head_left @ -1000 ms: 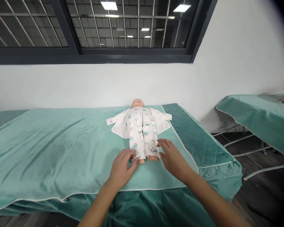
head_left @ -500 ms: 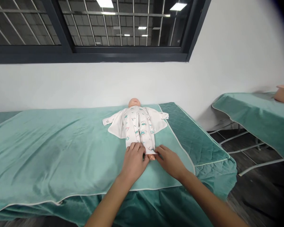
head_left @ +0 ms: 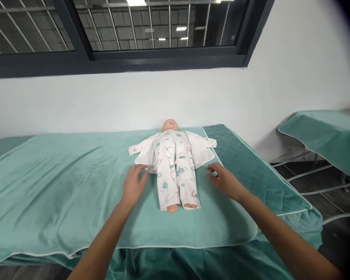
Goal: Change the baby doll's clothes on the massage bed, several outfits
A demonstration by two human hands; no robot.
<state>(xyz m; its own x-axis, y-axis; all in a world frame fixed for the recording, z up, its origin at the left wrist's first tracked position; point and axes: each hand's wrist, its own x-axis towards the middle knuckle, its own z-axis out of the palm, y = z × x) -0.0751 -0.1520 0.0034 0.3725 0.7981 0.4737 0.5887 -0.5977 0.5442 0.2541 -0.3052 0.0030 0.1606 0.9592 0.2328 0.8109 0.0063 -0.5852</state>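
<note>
Fingers [head_left: 137, 169] loosely apart, my left hand [head_left: 133, 186] and right hand [head_left: 227, 182] flank the patterned trousers [head_left: 165, 181] of the doll [head_left: 170, 125] on the bed [head_left: 245, 165].

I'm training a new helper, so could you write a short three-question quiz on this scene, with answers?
1. True or false: the doll lies face down on the green sheet.
2. Multiple choice: what is the doll wearing below the waist?
A) plain blue shorts
B) white printed trousers
C) a red skirt
3. Short answer: what are the left hand and the right hand gripping?

Key: 1. False, it lies face up. 2. B. 3. Nothing; both are open, one on either side of the trousers.
</note>
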